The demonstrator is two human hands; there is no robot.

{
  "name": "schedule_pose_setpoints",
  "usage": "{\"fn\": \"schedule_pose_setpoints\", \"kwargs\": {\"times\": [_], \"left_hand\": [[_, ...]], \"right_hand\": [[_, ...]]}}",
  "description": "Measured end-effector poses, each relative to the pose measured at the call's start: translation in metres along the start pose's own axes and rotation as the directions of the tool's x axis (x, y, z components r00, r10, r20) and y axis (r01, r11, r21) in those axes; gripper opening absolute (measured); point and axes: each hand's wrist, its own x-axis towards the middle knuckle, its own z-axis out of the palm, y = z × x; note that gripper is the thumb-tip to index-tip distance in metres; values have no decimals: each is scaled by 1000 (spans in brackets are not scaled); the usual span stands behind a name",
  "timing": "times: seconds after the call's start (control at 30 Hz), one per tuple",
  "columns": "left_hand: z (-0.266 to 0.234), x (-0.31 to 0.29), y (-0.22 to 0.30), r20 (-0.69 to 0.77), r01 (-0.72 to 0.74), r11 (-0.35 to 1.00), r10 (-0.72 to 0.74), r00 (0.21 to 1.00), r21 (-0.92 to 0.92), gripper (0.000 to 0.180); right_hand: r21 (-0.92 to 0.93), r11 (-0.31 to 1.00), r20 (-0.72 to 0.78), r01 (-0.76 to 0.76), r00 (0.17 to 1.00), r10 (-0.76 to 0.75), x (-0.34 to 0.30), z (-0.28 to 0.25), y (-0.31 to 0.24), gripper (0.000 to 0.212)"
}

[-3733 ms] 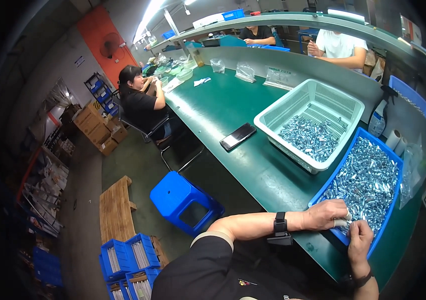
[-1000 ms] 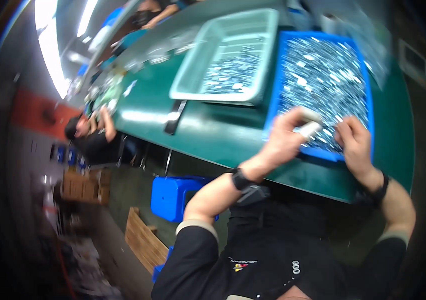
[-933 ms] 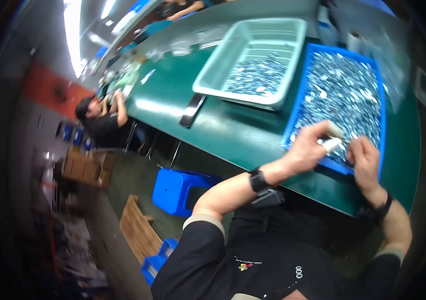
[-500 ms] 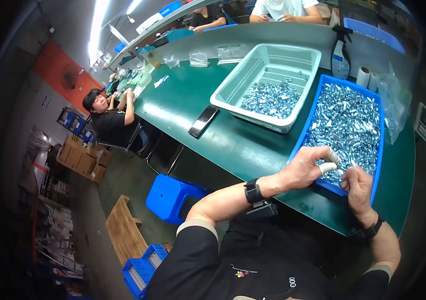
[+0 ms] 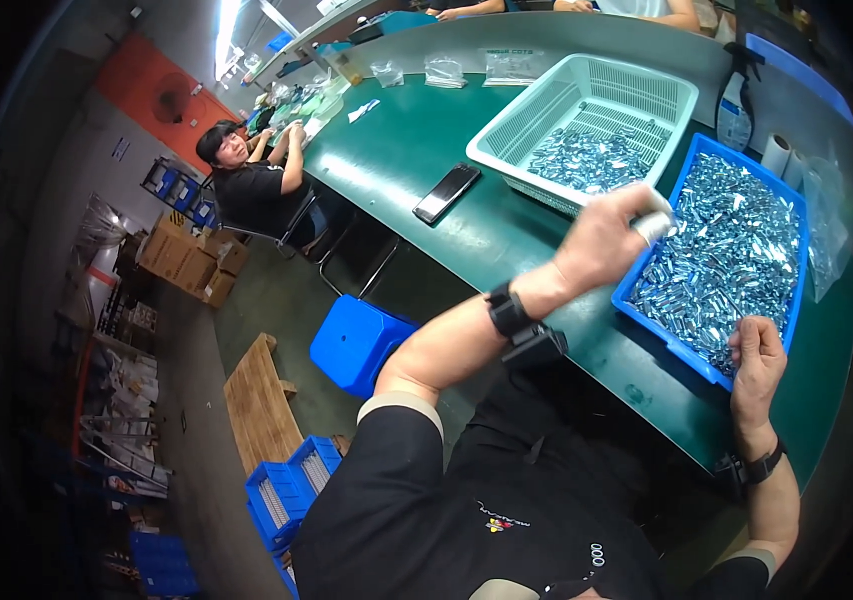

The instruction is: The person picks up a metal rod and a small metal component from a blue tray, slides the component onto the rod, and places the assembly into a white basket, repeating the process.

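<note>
My left hand is raised over the near rim of the pale green basket, beside the blue tray. White finger covers wrap some of its fingertips. Its fingers are curled together and slightly blurred; whatever they hold is hidden. At the tray's near right corner, my right hand is closed in a loose fist, its contents out of sight. Small shiny metal pieces fill the blue tray. A smaller heap of similar metal pieces lies in the basket.
On the green table lies a black phone. A spray bottle, white rolls and a clear plastic bag flank the tray. A blue stool stands below the table edge. A co-worker sits at left.
My left hand has moved from above the blue tray up and left toward the basket. My hands are now farther apart; the right stays near the tray corner. The view has shifted.
</note>
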Motion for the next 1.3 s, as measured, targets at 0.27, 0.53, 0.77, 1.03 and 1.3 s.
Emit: {"fn": "schedule_pose_setpoints", "kwargs": {"times": [0.27,0.53,0.77,1.03,1.3], "left_hand": [[-52,46,-64,-133,-171,772,313,940,612,18],[78,-9,-40,510,-481,853,327,795,202,38],[108,2,-46,636,-483,848,254,729,216,29],[70,-2,-44,525,-377,887,195,829,265,18],[51,-28,-28,403,140,990,-122,907,-16,20]], "right_hand": [[12,1000,25,-7,1000,6,2,0,1,22],[33,999,-9,-16,1000,16,-3,1,2,22],[33,998,-68,-54,996,56,-5,-1,-5,16],[41,999,-27,-16,999,17,4,11,-19,16],[9,1000,107,-18,994,17,1,7,-15,19]]}}
